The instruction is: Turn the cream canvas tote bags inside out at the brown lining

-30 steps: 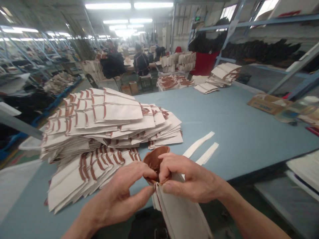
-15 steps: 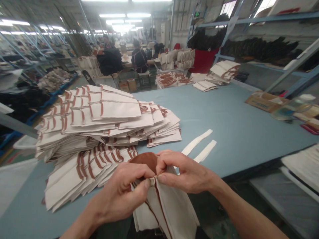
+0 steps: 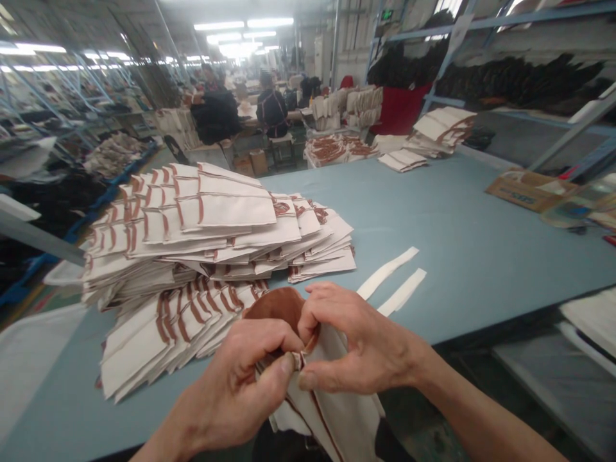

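A cream fabric piece (image 3: 344, 410) with a brown lining and brown seam lines hangs from my hands over the table's front edge. My left hand (image 3: 250, 378) pinches its top rim between thumb and forefinger. Close beside it, my right hand (image 3: 356, 346) has its fingers over the rim and its thumb at the outer side, by the seam. Brown lining shows in the opening behind my fingers. The lower end of the piece runs out of view. Two white strips (image 3: 387, 273) lie on the table just beyond my right hand.
A large pile of cream pieces with brown trim (image 3: 212, 218) covers the left of the blue-green table (image 3: 462, 237). More stacks (image 3: 443, 131) stand at the far right, near a cardboard box (image 3: 527, 189). A seated person (image 3: 272, 109) is in the background.
My right hand's thumb and fingertips have spread a little, and the rim has folded toward me. The view has shifted slightly, so the table appears further right. My left hand keeps its pinch.
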{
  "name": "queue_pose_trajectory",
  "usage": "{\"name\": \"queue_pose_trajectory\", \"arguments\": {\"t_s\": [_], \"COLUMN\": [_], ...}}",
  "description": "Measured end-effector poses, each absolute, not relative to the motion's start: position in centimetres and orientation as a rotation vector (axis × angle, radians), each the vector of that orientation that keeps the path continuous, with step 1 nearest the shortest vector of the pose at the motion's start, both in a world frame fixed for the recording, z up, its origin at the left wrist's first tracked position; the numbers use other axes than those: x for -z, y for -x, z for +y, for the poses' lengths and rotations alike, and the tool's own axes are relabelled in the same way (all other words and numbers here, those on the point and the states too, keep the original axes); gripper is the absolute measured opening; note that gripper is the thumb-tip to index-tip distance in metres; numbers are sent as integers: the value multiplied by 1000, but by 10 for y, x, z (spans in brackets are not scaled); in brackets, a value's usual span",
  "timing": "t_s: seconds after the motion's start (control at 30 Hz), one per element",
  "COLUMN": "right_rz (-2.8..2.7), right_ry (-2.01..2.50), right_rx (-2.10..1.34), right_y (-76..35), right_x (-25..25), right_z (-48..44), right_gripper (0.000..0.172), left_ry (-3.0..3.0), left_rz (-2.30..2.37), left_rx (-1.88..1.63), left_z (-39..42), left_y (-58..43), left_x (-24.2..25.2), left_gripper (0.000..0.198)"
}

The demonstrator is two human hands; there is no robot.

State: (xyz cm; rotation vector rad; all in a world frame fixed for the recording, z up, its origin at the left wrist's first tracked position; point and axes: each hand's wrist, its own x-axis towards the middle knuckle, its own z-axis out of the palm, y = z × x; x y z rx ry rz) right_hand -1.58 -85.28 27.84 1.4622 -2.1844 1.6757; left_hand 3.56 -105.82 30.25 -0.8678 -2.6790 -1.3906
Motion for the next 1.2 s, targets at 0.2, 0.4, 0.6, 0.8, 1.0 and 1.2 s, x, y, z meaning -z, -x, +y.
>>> {"name": "queue_pose_trajectory", "arguments": {"t_s": [0.2, 0.4, 0.6, 0.8, 1.0, 1.2], "right_rz": [-2183, -2219, -2299, -2403, -2534, -2518], "right_ry": [-1459, -1498, -1431, -1193, -1139, -1261], "right_rx": [-1782, -1854, -1888, -1767, -1492, -1514], "right_y": [19, 24, 20, 11, 9, 18], "right_x": [-271, -274, -277, -278, -286, -288], "right_z": [-851, -845, -847, -859, -861, -851], "right_gripper": [33, 28, 19, 22, 24, 21], "left_ry": [887, 885, 907, 881, 893, 867], "left_rz": [-2662, -2637, -2625, -2696, -2706, -2783], "left_rx": [1387, 1571, 1673, 1685, 1767, 1903], "left_z": [-1057, -1056, -1052, -1056, -1063, -1069], "left_y": [-34, -25, -21, -17, -17, -17], "left_x": [-301, -297, -298, -301, -298, -294], "left_gripper": [22, 28, 24, 25, 29, 33]}}
